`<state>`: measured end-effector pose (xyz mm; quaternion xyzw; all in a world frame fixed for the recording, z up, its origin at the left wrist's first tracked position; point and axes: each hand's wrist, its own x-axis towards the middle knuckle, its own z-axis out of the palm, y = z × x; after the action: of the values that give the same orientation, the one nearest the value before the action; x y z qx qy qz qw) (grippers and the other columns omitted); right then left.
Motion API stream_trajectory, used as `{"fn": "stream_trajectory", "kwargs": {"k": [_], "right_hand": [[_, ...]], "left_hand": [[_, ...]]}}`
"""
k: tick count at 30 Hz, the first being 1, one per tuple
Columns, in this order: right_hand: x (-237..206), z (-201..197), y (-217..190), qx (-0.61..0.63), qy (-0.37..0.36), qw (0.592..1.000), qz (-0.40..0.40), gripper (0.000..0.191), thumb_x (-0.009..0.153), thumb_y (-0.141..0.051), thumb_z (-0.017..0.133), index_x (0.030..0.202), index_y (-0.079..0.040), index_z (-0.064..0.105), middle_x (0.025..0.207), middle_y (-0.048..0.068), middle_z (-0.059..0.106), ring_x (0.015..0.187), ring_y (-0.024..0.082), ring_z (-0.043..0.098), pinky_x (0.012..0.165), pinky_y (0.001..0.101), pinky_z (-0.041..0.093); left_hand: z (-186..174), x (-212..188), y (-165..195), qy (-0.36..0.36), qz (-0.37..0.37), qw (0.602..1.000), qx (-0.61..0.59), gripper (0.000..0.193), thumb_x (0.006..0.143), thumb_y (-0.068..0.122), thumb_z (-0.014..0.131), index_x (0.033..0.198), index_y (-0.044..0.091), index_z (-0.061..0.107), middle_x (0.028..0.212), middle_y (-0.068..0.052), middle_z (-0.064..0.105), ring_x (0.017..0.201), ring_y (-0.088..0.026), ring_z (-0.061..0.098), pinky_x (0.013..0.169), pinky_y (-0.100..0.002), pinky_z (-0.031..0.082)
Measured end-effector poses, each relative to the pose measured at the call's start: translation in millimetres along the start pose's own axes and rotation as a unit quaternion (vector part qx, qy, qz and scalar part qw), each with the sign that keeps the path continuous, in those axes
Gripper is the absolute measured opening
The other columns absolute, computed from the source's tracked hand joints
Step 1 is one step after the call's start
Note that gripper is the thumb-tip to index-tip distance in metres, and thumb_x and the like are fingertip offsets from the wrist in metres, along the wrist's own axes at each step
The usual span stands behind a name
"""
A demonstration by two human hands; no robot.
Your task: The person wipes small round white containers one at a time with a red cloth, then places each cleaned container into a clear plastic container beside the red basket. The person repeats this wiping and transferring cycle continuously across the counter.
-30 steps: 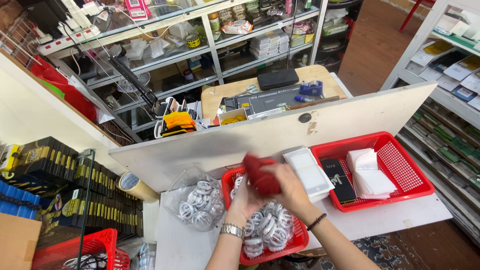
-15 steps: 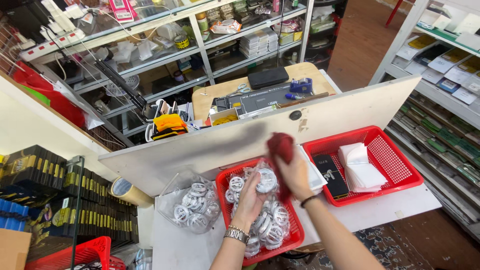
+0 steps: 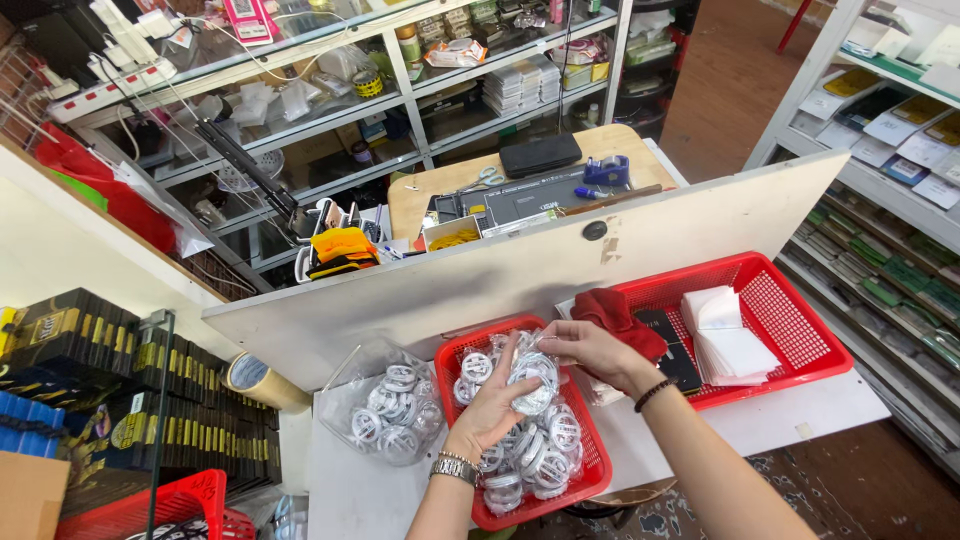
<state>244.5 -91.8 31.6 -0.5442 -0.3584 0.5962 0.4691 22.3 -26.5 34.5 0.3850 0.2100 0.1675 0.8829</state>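
Fingers [image 3: 520, 352] of both hands pinch one bagged white cable coil [image 3: 533, 372] above the small red basket [image 3: 592, 478].

Left hand [image 3: 489, 408] cups it from below, right hand [image 3: 590, 350] grips its top edge. Basket's full of the same coils, with a clear bag of more [image 3: 385, 412] just left on the white worktop [image 3: 350, 495]. Red cloth [image 3: 618, 312] sits right behind the right hand, at the edge of the bigger red basket [image 3: 790, 330].

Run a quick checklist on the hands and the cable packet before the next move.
1. Packet of coiled white cable held by both hands: ok.
2. Left hand grip under the packet: ok.
3. Right hand pinching its top edge: ok.
4. Small red basket directly beneath: ok.
5. Red cloth out of the hands, lying by the large red basket: ok.
6. Packet seal intact: cannot tell.
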Motion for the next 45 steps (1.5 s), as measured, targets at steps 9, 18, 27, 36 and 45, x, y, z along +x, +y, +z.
{"fn": "stream_trajectory", "kwargs": {"k": [9, 18, 27, 36, 45], "right_hand": [[-12, 19, -76, -0.255, 0.070, 0.954, -0.142, 0.023, 0.093, -0.015, 0.069, 0.113, -0.004, 0.073, 0.100, 0.005, 0.075, 0.087, 0.014, 0.070, 0.078, 0.0277, 0.057], [-60, 80, -39, -0.369, 0.139, 0.886, -0.244, 0.043, 0.092, -0.015, 0.070, 0.132, -0.003, 0.062, 0.128, 0.014, 0.061, 0.096, 0.024, 0.069, 0.086, 0.0337, 0.057], [-31, 52, -20, 0.053, 0.118, 0.978, -0.166, 0.039, 0.098, -0.011, 0.061, 0.136, -0.005, 0.055, 0.121, 0.010, 0.075, 0.112, 0.011, 0.067, 0.098, 0.0274, 0.053], [9, 100, -19, -0.283, 0.158, 0.931, -0.170, 0.036, 0.091, -0.018, 0.070, 0.124, -0.007, 0.059, 0.101, 0.008, 0.074, 0.089, 0.019, 0.070, 0.077, 0.0334, 0.057], [49, 145, -13, -0.130, 0.058, 0.982, -0.124, 0.044, 0.096, -0.024, 0.065, 0.136, -0.008, 0.058, 0.112, 0.008, 0.074, 0.098, 0.016, 0.070, 0.085, 0.0319, 0.058]], "left_hand": [[-23, 2, -12, 0.006, 0.031, 0.994, -0.103, 0.047, 0.098, 0.003, 0.059, 0.143, -0.005, 0.046, 0.128, -0.019, 0.066, 0.112, -0.028, 0.071, 0.102, -0.046, 0.058], [-19, 2, -2, 0.073, 0.068, 0.994, -0.047, 0.032, 0.099, 0.006, 0.059, 0.130, -0.004, 0.060, 0.117, -0.013, 0.069, 0.103, -0.021, 0.071, 0.090, -0.038, 0.061], [-22, 12, -7, 0.118, 0.091, 0.986, -0.077, 0.025, 0.102, 0.015, 0.059, 0.125, 0.009, 0.063, 0.121, -0.007, 0.069, 0.111, -0.018, 0.066, 0.094, -0.037, 0.055], [-45, 1, -5, 0.175, 0.186, 0.967, 0.024, 0.036, 0.094, 0.012, 0.066, 0.129, 0.003, 0.064, 0.122, -0.007, 0.071, 0.109, -0.014, 0.067, 0.092, -0.029, 0.054], [-196, -36, 69, 0.421, 0.135, 0.708, 0.550, 0.040, 0.074, 0.014, 0.083, 0.112, 0.010, 0.074, 0.102, -0.016, 0.076, 0.095, -0.030, 0.074, 0.084, -0.040, 0.057]]}}
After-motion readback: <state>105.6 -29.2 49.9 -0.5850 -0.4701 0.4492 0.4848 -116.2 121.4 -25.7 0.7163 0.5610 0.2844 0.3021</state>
